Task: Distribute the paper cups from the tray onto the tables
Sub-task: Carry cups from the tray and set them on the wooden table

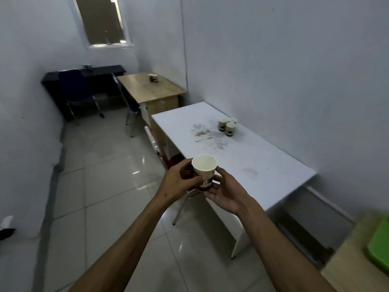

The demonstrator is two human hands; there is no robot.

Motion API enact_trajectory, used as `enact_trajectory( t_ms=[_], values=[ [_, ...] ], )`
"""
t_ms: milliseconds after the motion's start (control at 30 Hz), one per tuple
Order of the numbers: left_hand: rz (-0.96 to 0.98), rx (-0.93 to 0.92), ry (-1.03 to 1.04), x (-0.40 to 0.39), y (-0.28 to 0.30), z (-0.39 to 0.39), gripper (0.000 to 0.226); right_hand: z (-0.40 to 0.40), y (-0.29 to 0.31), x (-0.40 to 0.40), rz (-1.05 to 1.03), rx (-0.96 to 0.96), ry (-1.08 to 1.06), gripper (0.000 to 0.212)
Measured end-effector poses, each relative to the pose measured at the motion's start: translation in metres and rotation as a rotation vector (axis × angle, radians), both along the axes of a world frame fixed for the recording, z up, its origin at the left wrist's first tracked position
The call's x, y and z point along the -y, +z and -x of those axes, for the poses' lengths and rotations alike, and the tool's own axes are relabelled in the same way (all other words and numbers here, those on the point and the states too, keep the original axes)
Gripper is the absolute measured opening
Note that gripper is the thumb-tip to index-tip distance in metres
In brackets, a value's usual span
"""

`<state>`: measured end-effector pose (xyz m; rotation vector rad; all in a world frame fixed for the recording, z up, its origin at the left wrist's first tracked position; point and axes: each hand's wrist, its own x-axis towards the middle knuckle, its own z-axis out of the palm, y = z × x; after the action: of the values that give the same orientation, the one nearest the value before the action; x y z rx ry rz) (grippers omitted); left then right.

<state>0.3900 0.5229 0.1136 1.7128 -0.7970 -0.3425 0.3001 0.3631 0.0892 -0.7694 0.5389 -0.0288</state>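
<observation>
Both my hands hold one patterned paper cup (203, 171) upright in the air, just off the near left edge of the white table (263, 165). My left hand (179, 183) grips its left side; my right hand (224, 193) cups its base and right side. Three similar cups (228, 126) stand grouped at the white table's far right. More cups (153, 77) stand on the wooden desk (147, 91) beyond. The green tray (379, 245) lies on a wooden table at the right edge, mostly cut off.
A black desk (94, 72) stands against the back wall with a blue chair (75, 91) in front. A second chair (130, 106) is tucked beside the wooden desk. Tiled floor (105, 175) stretches along the left. Walls close the right side.
</observation>
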Motion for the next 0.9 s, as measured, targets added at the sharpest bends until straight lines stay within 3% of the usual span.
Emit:
enact_trajectory(
  t_ms=[300,900],
  values=[
    [0.023,-0.026,0.144,-0.073,0.017,-0.152,0.055,-0.175,0.012,-0.057,0.001,0.117,0.205,0.049],
    [0.079,0.002,0.331,-0.118,0.053,-0.544,0.053,-0.596,0.044,-0.096,-0.057,0.217,0.367,0.054]
  ],
)
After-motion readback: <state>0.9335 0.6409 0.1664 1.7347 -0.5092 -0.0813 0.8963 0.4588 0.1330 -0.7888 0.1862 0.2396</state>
